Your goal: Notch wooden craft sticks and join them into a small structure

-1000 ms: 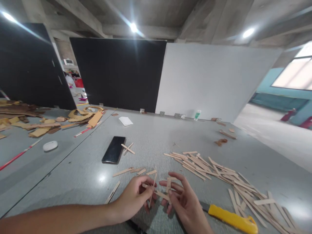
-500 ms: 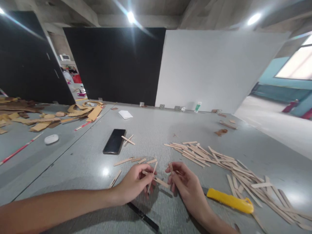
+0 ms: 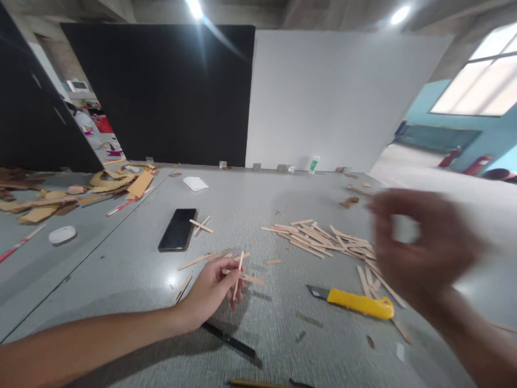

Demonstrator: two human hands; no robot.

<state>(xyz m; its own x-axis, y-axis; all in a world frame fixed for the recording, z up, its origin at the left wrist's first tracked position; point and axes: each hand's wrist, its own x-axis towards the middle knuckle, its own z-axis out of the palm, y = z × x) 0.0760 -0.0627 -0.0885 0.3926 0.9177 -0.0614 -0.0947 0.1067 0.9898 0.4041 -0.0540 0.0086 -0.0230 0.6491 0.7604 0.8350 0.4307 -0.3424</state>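
Observation:
My left hand (image 3: 220, 285) is closed on two crossed craft sticks (image 3: 252, 279), pinched where they meet, just above the table. My right hand (image 3: 420, 242) is raised at the right, smeared by motion. Its thumb and fingers curl into a ring, but whether anything is held there cannot be made out. Loose craft sticks (image 3: 311, 242) lie in a heap between the hands and under the right one. A short piece of stick (image 3: 273, 261) rests on the table beside the left hand. Another crossed pair of sticks (image 3: 201, 226) leans by the phone (image 3: 177, 230).
A yellow utility knife (image 3: 359, 303) lies with its blade pointing left. A black pen-like tool (image 3: 229, 339) is below my left hand. A white case (image 3: 62, 235), cardboard scraps (image 3: 117, 183) and a green-and-white tube (image 3: 314, 164) are farther off. Upright panels (image 3: 161, 97) border the table.
My right hand has swung up and right, away from the left hand, uncovering the short stick piece and the knife blade. My left hand still holds the crossed sticks. The view has turned slightly right.

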